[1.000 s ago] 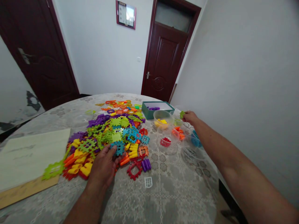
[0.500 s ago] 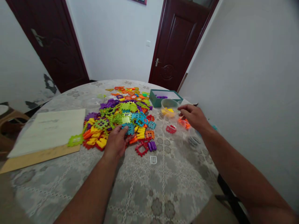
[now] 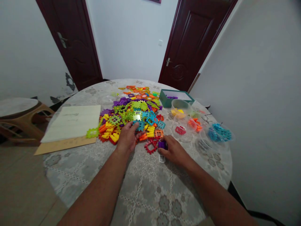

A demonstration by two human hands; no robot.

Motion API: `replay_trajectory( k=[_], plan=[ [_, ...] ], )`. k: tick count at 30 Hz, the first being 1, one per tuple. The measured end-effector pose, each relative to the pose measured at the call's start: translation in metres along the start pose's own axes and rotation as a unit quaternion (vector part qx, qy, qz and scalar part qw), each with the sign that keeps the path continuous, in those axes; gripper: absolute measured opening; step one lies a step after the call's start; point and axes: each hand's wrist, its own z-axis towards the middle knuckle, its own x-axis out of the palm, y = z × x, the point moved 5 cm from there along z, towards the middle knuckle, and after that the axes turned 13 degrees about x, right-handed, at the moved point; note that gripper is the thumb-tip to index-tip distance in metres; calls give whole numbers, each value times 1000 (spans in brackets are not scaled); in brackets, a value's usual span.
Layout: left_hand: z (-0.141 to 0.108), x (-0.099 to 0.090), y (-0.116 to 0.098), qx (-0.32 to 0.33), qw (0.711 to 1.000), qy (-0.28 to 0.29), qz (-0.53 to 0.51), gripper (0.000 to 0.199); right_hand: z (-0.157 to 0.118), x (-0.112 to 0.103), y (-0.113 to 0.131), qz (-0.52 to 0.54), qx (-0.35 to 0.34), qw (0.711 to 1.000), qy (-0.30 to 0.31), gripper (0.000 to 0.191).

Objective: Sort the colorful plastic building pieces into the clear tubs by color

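At the front of a heap of coloured plastic building blocks (image 3: 128, 114), my left hand (image 3: 127, 136) is closed on a blue notched block (image 3: 140, 126), thumb on top. My right hand (image 3: 175, 150) pinches a purple ridged block (image 3: 162, 144) at the heap's near right corner. A red square block with an open middle (image 3: 151, 146) lies just left of those fingers. Partly hidden under the right hand is a white window-like grid piece (image 3: 162, 158). Yellow tube-shaped blocks (image 3: 150, 131) lie between the two hands.
Clear round containers stand on the right, holding yellow pieces (image 3: 178, 112), a red piece (image 3: 180, 130) and blue pieces (image 3: 219, 132). Behind them is a green box (image 3: 167, 102) with purple pieces. A paper sheet (image 3: 70, 122) lies left. A wooden stool (image 3: 25, 122) stands beside the table.
My right hand has come from the clear containers down and left to the purple block and closed on it. My left hand keeps the blue block. The view has shifted right in the frame.
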Motion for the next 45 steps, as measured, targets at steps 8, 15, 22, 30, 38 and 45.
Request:
replay_trajectory(
  k=[8, 15, 22, 30, 38, 45],
  plan=[
    [0, -2, -5, -10, 996, -73, -42, 5, -5, -31, 5, 88, -11, 989, 115, 17],
    [0, -3, -5, -5, 997, -64, -33, 4, 83, -119, 10, 24, -40, 998, 47, 15],
    [1, -3, -6, 7, 998, -55, -38, 5, 192, -224, -17, -9, 49, 943, -329, 40],
    [-1, -1, -8, -8, 997, -59, -48, 6, 132, -134, 19, -9, -54, 973, -224, 26],
    [-2, -1, -4, -36, 993, -82, -82, 12, 87, -13, 12, -24, -73, 979, -189, 42],
    [-3, 1, -2, -60, 992, -47, -103, 23, 102, -1, -19, -55, 37, 987, -150, 49]
  ],
)
